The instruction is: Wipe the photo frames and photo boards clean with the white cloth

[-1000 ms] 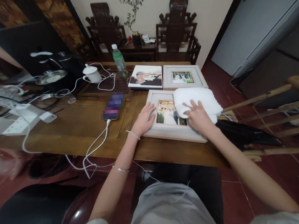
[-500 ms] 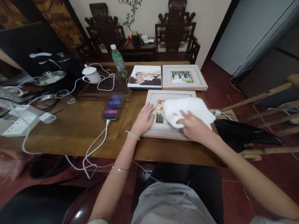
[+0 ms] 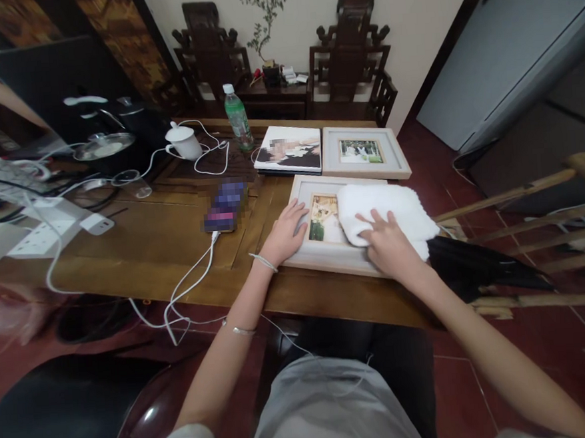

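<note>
A light wooden picture frame (image 3: 320,262) lies flat near the table's front edge, with a small photo (image 3: 324,220) in its middle. My left hand (image 3: 286,234) rests on the frame's left side, fingers stretched out and holding nothing. On the frame's right half is a folded white towel (image 3: 389,202), which hides that part of the frame and some of the photo. My right hand (image 3: 390,247) presses on the towel and grips its near edge, some fingers spread over it.
Behind the frame lie a second picture frame (image 3: 392,146) and a white-covered photo panel (image 3: 291,133). A green bottle (image 3: 238,119), a lidded white cup (image 3: 186,145) and a charging phone (image 3: 226,207) stand or lie to the left. Cables and a power strip (image 3: 41,238) occupy the far left.
My right hand has slid the towel to the right over the frame, uncovering more of the photo. My left hand stays on the frame's left side. The view has shifted slightly.
</note>
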Tool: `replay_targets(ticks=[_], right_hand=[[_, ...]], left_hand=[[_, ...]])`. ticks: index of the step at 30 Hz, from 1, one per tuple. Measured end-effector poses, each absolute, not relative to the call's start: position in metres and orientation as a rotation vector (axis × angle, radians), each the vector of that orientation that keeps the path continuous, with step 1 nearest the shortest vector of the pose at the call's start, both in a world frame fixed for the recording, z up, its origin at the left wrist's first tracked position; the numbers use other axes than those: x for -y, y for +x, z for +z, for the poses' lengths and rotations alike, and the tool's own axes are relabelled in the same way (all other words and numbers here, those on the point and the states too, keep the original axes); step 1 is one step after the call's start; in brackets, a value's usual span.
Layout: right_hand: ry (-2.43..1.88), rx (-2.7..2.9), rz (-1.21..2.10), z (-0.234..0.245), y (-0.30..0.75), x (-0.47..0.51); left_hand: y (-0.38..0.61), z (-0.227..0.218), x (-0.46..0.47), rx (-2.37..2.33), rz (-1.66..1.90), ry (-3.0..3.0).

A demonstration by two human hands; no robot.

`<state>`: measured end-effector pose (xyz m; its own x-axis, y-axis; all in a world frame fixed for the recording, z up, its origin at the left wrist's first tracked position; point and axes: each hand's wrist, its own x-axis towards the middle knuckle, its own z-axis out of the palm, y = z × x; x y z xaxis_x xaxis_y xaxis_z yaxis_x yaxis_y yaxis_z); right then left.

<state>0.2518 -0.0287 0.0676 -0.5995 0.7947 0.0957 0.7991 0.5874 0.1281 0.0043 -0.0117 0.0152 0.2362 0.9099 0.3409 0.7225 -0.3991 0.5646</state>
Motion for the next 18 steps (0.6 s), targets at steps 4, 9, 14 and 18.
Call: replay_targets(ticks=[4, 9, 14, 18], right_hand=[[-1.228, 2.877, -0.082, 0.082, 0.248, 0.069], [-1.203, 2.790, -0.027, 0.075, 0.254, 0.060], [-1.312, 2.679, -0.139, 0.061, 0.260, 0.011], [-1.370, 2.669, -0.198, 0.058, 0.256, 0.001]], left_hand=[[0.004, 0.015, 0.012, -1.514, 0.936, 2.244], [0.003, 0.014, 0.011, -1.517, 0.949, 2.243], [0.002, 0.014, 0.011, -1.509, 0.971, 2.258], [0.003, 0.016, 0.012, -1.521, 0.962, 2.247]])
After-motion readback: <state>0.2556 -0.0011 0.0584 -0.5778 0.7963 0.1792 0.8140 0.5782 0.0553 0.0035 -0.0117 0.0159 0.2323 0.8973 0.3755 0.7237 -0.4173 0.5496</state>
